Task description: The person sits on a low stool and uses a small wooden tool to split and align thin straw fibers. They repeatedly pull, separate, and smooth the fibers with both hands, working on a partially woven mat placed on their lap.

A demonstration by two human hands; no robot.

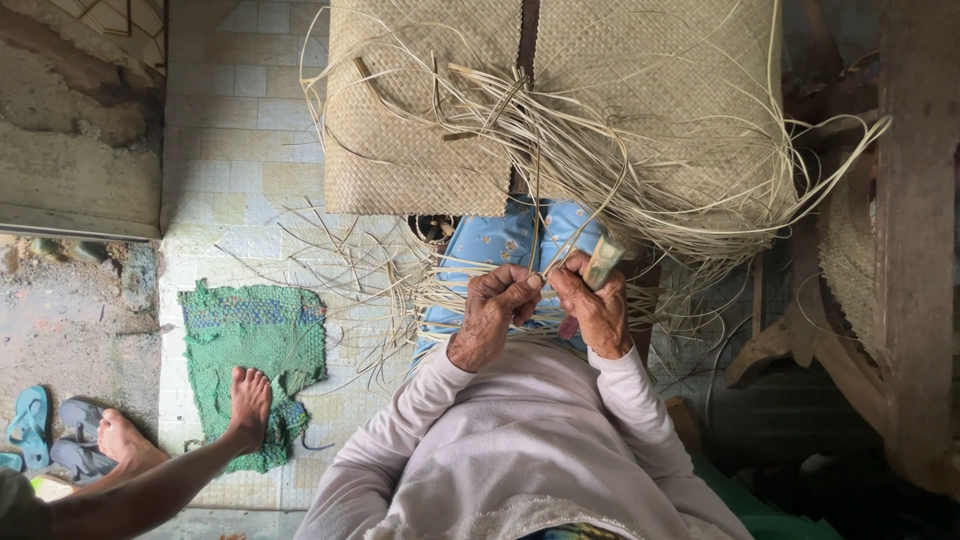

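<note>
My left hand [497, 308] and my right hand [592, 305] meet in front of my chest, fingertips almost touching. Both pinch a thin pale reed strip [540, 215] that runs up into a tangle of loose strips [640, 160]. My right hand also grips a small greenish-brown tool [604, 262] that sticks up past the knuckles. The strips trail from the unfinished edge of a large woven straw mat [420, 110] lying ahead of me. My sleeves are long and off-white. A blue patterned cloth [495, 242] covers my lap beneath the hands.
Another person's bare feet [250, 395] rest at the lower left, one on a green knitted floor mat [255, 340]. Teal and grey sandals [55, 430] lie beside them. Stray strips litter the tiled floor [240, 150]. A wooden post [915, 250] and curved wood pieces stand at the right.
</note>
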